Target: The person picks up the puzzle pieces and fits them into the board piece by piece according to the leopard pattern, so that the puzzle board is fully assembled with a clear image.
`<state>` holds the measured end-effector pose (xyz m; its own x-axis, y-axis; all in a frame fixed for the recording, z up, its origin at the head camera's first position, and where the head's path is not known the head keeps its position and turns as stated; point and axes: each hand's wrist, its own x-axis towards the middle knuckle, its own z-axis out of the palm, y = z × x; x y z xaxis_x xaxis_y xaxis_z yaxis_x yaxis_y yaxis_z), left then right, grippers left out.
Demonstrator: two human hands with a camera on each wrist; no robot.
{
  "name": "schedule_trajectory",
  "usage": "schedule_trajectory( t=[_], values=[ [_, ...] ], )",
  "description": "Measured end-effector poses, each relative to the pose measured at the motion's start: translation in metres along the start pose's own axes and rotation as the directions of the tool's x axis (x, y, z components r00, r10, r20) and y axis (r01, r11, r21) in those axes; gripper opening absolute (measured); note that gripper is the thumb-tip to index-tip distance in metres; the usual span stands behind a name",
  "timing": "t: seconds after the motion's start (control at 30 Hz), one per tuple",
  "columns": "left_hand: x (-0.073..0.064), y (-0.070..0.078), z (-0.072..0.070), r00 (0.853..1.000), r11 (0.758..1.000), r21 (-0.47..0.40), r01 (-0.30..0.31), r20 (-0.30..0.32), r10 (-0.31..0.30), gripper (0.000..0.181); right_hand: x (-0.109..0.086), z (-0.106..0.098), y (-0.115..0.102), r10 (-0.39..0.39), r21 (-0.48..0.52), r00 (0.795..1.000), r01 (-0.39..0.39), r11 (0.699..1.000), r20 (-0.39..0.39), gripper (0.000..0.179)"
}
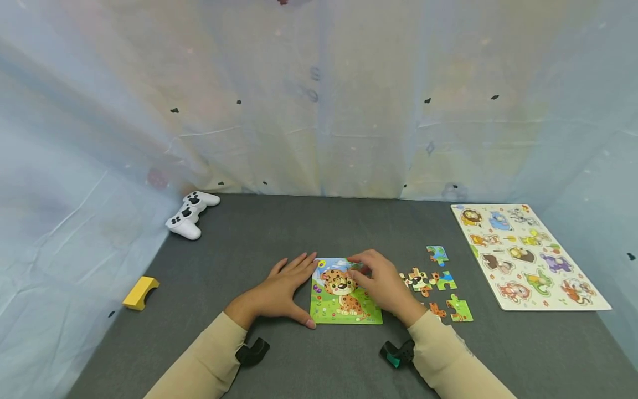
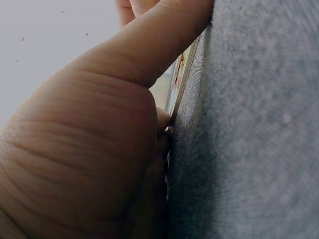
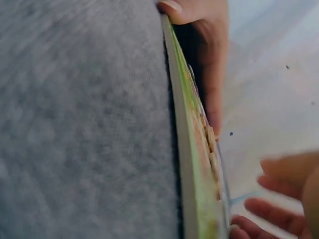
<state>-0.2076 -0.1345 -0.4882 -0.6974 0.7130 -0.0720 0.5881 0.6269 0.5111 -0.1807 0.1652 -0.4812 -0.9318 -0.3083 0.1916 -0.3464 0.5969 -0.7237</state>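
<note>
A square jigsaw board [image 1: 326,311] with a spotted leopard cub on a green meadow lies on the dark grey cloth. My left hand [image 1: 286,291] rests flat along its left side, fingers spread, thumb at the lower left corner. In the right wrist view, raised wooden edges [image 3: 212,144] show on the board's surface. Above the board's upper right part is my right hand [image 1: 381,282], its fingers loosely bent and apart; I see no piece between them. Several loose jigsaw pieces [image 1: 459,308] lie right of that hand, some partly hidden by the wrist.
A white game controller [image 1: 191,215] lies at the back left. Near the left edge is a yellow arched block [image 1: 140,292]. A larger animal puzzle board [image 1: 535,257] lies at the right. Pale printed sheeting [image 1: 319,111] hangs behind and at the sides.
</note>
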Motion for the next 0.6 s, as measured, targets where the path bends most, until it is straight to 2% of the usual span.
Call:
schedule_trajectory(
  t=[0.03, 0.1, 0.2, 0.27, 0.33, 0.43, 0.6],
  values=[
    [0.0, 0.0, 0.0, 1.0, 1.0, -0.002, -0.001, 0.0, 0.001, 0.138, -0.001, 0.0, -0.002, -0.057, -0.074, 0.998, 0.058, 0.996, 0.02, 0.034],
    [0.0, 0.0, -0.001, 1.0, 1.0, -0.009, 0.0, 0.003, 0.0, 0.139, -0.003, 0.002, -0.008, -0.159, -0.207, 0.983, 0.176, 0.962, 0.095, 0.04],
    [-0.002, 0.001, -0.001, 1.0, 1.0, -0.013, 0.003, 0.009, -0.003, 0.139, -0.006, 0.005, -0.017, -0.221, -0.315, 0.947, 0.288, 0.904, 0.232, 0.053],
    [-0.002, 0.0, -0.001, 1.0, 1.0, -0.01, 0.005, 0.013, -0.005, 0.138, -0.008, 0.006, -0.021, -0.2, -0.355, 0.932, 0.305, 0.884, 0.301, 0.06],
    [-0.002, 0.0, -0.001, 1.0, 1.0, -0.009, 0.003, 0.013, -0.003, 0.138, -0.01, 0.006, -0.023, -0.164, -0.377, 0.926, 0.294, 0.879, 0.34, 0.064],
    [-0.001, -0.001, 0.0, 1.0, 1.0, -0.006, 0.003, 0.012, -0.003, 0.138, -0.011, 0.006, -0.022, -0.127, -0.397, 0.925, 0.274, 0.876, 0.357, 0.067],
    [-0.001, 0.0, 0.0, 1.0, 1.0, -0.005, 0.008, 0.012, -0.007, 0.138, -0.009, 0.002, -0.017, -0.126, -0.388, 0.925, 0.271, 0.881, 0.359, 0.067]
  ],
)
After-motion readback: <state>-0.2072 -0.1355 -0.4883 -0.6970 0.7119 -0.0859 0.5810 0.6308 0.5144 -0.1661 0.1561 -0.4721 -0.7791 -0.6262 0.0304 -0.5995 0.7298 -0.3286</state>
